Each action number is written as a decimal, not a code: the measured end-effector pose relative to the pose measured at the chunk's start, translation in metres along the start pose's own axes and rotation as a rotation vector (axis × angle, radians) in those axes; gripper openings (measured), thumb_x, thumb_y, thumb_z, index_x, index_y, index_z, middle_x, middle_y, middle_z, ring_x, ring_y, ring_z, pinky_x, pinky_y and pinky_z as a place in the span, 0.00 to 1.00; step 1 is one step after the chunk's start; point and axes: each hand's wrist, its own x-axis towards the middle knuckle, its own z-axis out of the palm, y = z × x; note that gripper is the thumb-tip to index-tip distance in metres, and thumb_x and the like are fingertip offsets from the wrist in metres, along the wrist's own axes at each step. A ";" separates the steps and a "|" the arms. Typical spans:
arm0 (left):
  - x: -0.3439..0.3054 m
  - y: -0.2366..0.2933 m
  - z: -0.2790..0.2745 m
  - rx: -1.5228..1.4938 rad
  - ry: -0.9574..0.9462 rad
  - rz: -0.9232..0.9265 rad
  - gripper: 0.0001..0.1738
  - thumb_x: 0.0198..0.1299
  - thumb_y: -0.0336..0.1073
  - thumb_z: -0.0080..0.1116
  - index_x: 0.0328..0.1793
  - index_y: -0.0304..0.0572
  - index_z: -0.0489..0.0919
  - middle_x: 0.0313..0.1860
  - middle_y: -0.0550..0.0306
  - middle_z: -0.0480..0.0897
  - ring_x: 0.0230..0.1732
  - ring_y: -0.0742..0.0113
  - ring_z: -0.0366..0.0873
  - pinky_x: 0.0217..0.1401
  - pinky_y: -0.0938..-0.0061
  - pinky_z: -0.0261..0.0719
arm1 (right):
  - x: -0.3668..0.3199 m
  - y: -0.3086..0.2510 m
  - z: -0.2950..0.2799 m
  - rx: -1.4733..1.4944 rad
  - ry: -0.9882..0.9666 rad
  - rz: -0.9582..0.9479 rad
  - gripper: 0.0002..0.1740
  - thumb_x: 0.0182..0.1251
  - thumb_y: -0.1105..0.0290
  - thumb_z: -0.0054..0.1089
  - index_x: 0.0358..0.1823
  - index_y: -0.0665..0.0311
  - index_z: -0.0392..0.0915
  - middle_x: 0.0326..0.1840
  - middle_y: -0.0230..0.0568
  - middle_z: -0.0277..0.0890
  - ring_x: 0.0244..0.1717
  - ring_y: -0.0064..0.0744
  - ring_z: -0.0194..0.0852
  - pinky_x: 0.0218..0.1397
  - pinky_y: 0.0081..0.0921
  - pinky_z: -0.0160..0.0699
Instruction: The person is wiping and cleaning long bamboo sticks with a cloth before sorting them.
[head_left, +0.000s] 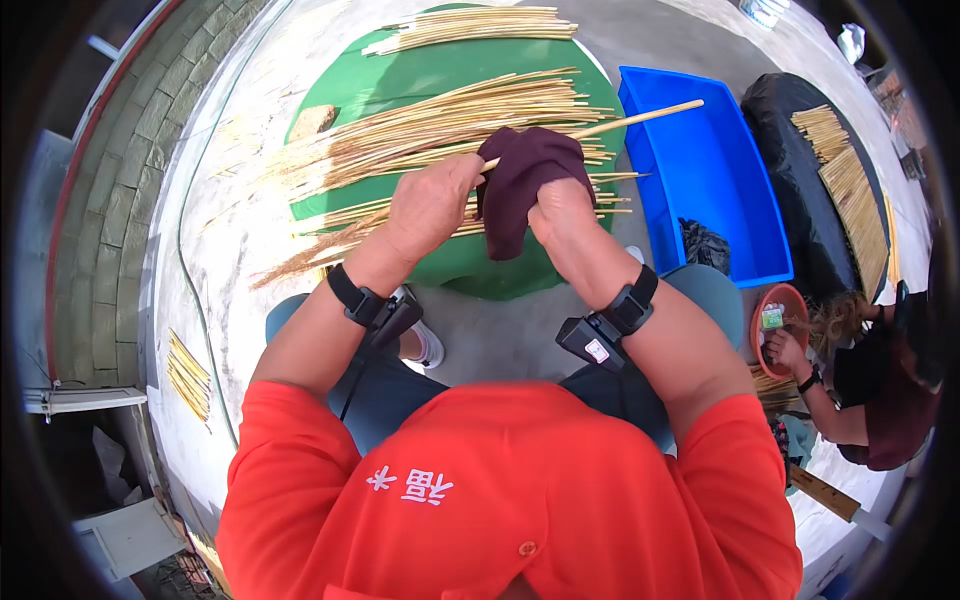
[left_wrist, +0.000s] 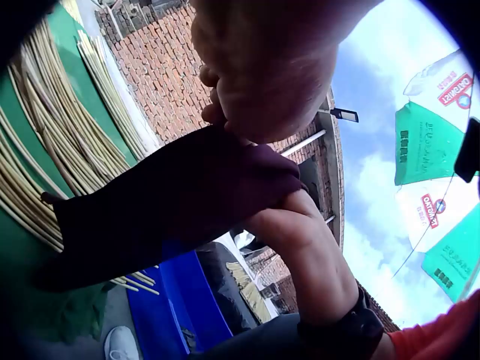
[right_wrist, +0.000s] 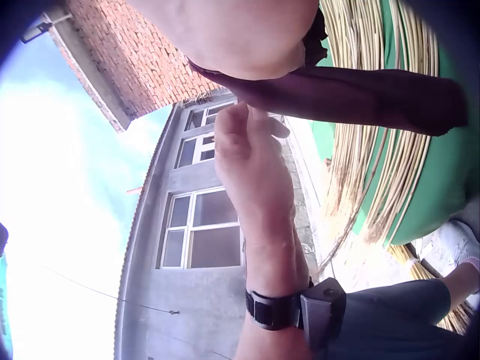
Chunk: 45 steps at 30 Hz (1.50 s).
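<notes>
A dark maroon cloth (head_left: 512, 195) is draped around a long pale stalk (head_left: 655, 115), whose bare end sticks out to the right over the blue tub. My left hand (head_left: 428, 205) pinches the stalk at the cloth's left side. Bunched cloth is gripped in my right hand (head_left: 565, 208), and the fabric hides the stretch of stalk inside it. In the left wrist view the cloth (left_wrist: 142, 206) hangs in a long fold below my hands. The right wrist view shows my left hand (right_wrist: 255, 169) with curled fingers close to the cloth (right_wrist: 367, 97).
Below my hands lies a green round surface (head_left: 470, 270) bearing several bundles of stalks (head_left: 440, 120) and a tan block (head_left: 313, 122). A blue tub (head_left: 660, 200) stands to its right. Farther right are a black-covered surface (head_left: 785, 190) and another person's hand (head_left: 787, 350) at a reddish bowl (head_left: 755, 330).
</notes>
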 end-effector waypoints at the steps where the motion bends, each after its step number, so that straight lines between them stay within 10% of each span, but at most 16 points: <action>1: 0.000 -0.012 0.000 0.060 0.051 0.058 0.05 0.55 0.31 0.51 0.37 0.42 0.71 0.30 0.52 0.76 0.32 0.53 0.76 0.30 0.64 0.73 | 0.005 -0.006 0.002 0.038 0.106 -0.047 0.08 0.56 0.73 0.57 0.37 0.62 0.72 0.37 0.38 0.74 0.36 0.32 0.74 0.40 0.29 0.76; 12: -0.044 -0.156 0.023 0.042 -0.060 -0.253 0.05 0.58 0.35 0.48 0.34 0.42 0.70 0.30 0.46 0.74 0.36 0.44 0.72 0.34 0.57 0.68 | 0.026 -0.173 -0.029 -0.064 0.211 -0.689 0.06 0.60 0.72 0.50 0.37 0.66 0.71 0.35 0.42 0.74 0.33 0.35 0.74 0.34 0.32 0.78; 16: -0.024 -0.146 0.056 0.066 -0.147 -0.176 0.08 0.58 0.37 0.47 0.34 0.41 0.70 0.31 0.45 0.74 0.37 0.43 0.71 0.35 0.57 0.68 | 0.015 -0.157 -0.030 -0.145 0.236 -0.652 0.10 0.59 0.72 0.51 0.43 0.62 0.74 0.33 0.40 0.75 0.30 0.34 0.74 0.30 0.28 0.76; 20: -0.004 -0.120 0.109 0.062 -0.194 -0.213 0.09 0.56 0.39 0.50 0.35 0.42 0.70 0.34 0.50 0.76 0.39 0.46 0.73 0.37 0.58 0.71 | 0.012 -0.081 -0.031 -0.469 0.268 -0.217 0.11 0.62 0.63 0.53 0.43 0.58 0.73 0.28 0.30 0.71 0.25 0.23 0.70 0.23 0.20 0.67; 22: 0.001 -0.110 0.128 0.039 -0.263 -0.230 0.11 0.53 0.41 0.53 0.36 0.44 0.71 0.36 0.52 0.76 0.40 0.49 0.74 0.38 0.59 0.72 | -0.030 -0.061 0.007 -0.817 0.123 0.170 0.14 0.59 0.56 0.54 0.44 0.53 0.73 0.27 0.28 0.71 0.22 0.20 0.70 0.18 0.17 0.65; 30: 0.008 -0.118 0.162 0.119 -0.275 -0.181 0.09 0.49 0.44 0.57 0.30 0.51 0.75 0.28 0.55 0.78 0.34 0.50 0.75 0.32 0.59 0.73 | -0.058 -0.001 -0.010 -1.794 -1.106 0.056 0.09 0.51 0.71 0.52 0.34 0.60 0.76 0.31 0.45 0.76 0.33 0.43 0.75 0.32 0.30 0.73; 40: -0.052 -0.211 0.069 0.124 -0.373 -0.350 0.10 0.49 0.45 0.58 0.34 0.52 0.78 0.31 0.54 0.77 0.36 0.52 0.75 0.35 0.61 0.71 | -0.060 0.016 -0.024 -1.550 -0.889 0.091 0.06 0.47 0.74 0.55 0.27 0.60 0.79 0.27 0.43 0.77 0.31 0.41 0.76 0.31 0.29 0.73; 43: -0.075 -0.225 0.061 0.048 -0.359 -0.390 0.11 0.48 0.44 0.60 0.37 0.51 0.79 0.32 0.54 0.76 0.37 0.53 0.75 0.36 0.62 0.70 | -0.051 0.033 -0.034 -1.601 -1.138 -0.139 0.05 0.52 0.70 0.48 0.26 0.63 0.72 0.27 0.46 0.74 0.30 0.43 0.74 0.30 0.30 0.70; 45: -0.082 -0.223 0.059 0.057 -0.334 -0.446 0.13 0.47 0.44 0.61 0.39 0.52 0.80 0.32 0.53 0.75 0.36 0.53 0.74 0.37 0.63 0.70 | -0.051 0.037 -0.029 -2.203 -1.471 -0.655 0.05 0.46 0.73 0.54 0.26 0.60 0.77 0.27 0.42 0.76 0.30 0.39 0.76 0.31 0.29 0.72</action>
